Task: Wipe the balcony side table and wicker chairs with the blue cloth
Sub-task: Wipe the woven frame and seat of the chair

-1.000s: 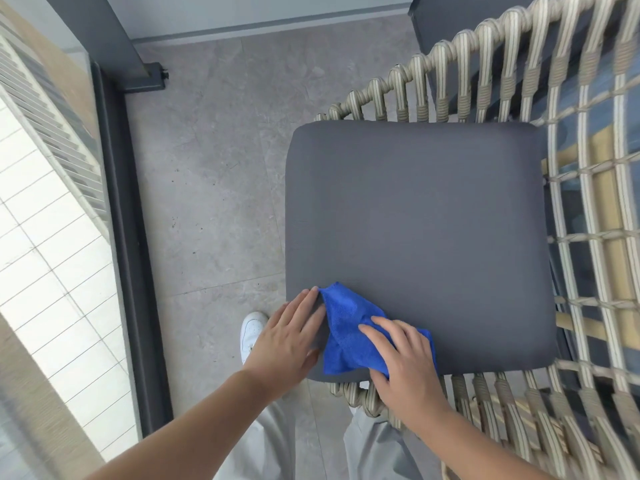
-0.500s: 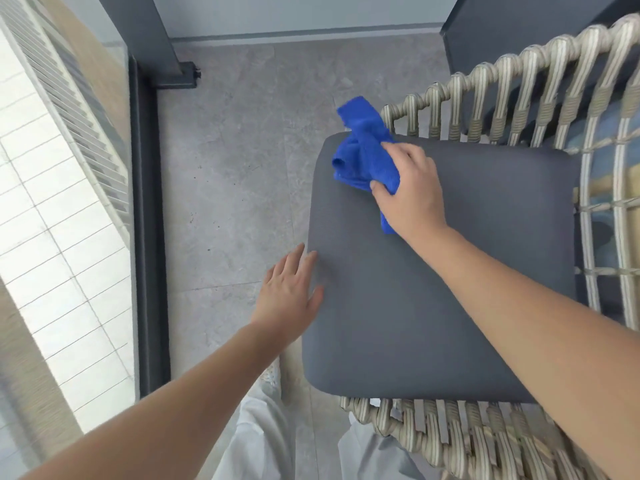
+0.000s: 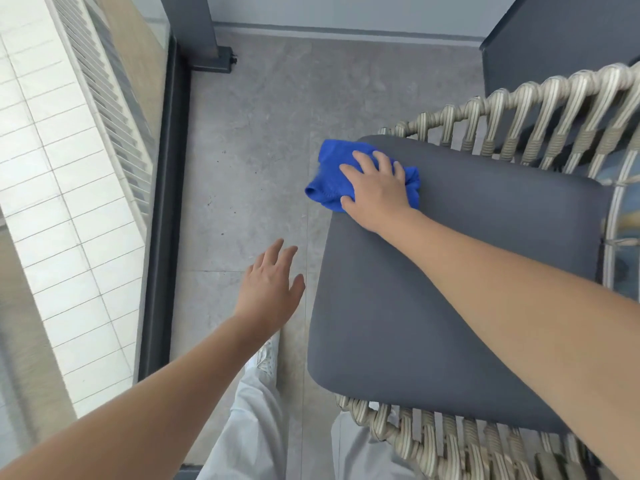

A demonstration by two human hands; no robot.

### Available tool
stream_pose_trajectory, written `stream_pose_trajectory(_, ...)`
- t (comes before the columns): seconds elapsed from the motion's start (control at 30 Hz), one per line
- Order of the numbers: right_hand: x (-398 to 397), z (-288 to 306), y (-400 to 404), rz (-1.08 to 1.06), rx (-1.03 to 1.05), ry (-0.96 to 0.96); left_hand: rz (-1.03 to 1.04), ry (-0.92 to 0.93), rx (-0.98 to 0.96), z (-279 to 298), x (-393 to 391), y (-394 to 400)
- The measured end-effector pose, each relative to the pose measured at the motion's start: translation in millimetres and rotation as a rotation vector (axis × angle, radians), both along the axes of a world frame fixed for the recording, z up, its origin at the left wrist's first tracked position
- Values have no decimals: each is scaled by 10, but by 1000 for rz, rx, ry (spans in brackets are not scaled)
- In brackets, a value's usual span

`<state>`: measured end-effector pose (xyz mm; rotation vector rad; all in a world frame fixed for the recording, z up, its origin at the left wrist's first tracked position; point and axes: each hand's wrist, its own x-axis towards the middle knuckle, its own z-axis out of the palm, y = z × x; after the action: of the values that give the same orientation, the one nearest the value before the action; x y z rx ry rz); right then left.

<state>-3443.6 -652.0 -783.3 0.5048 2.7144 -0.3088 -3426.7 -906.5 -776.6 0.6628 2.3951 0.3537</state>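
A wicker chair (image 3: 519,109) with a dark grey seat cushion (image 3: 450,289) fills the right side of the head view. The blue cloth (image 3: 329,168) lies bunched on the cushion's far left corner and partly hangs over the edge. My right hand (image 3: 375,188) lies on top of the cloth with fingers spread, pressing it onto the cushion. My left hand (image 3: 270,289) hovers with straight fingers over the floor, just left of the cushion and touching nothing. No side table is in view.
Grey floor tiles (image 3: 259,133) run between the chair and a dark railing frame (image 3: 162,202) on the left, with a dark post (image 3: 194,29) at the far corner. A dark panel (image 3: 554,46) stands behind the chair. My light trousers (image 3: 249,427) and white shoe (image 3: 266,355) are below.
My right hand carried the cloth from the cushion's near corner to its far left corner and now presses it flat. My left hand left the cushion edge and moved out over the floor.
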Motion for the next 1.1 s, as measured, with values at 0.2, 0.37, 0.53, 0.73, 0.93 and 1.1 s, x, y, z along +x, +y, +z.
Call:
stream_pose_trajectory(0.2,295,-24,-354,78,39,1,14,-7,-10,19,97,-13)
stream_pose_trajectory(0.37,630,-15,-590,117,31,-22,-12,-39,-71,21,229,-17)
stream_pose_trajectory(0.53,1130,-28,-936,128,-11,1,-56,-109,-100,-2,412,-136)
stream_pose_trajectory(0.73,1752,-68,-1240,144,-37,93,22,-76,32,-13,761,-295)
stream_pose_trajectory(0.93,2221,-44,-1426,194,-78,129,-52,-36,100,-38,1129,-475)
stream_pose_trajectory(1.1,2534,25,-1514,207,-129,127,-179,-60,59,14,1232,-468)
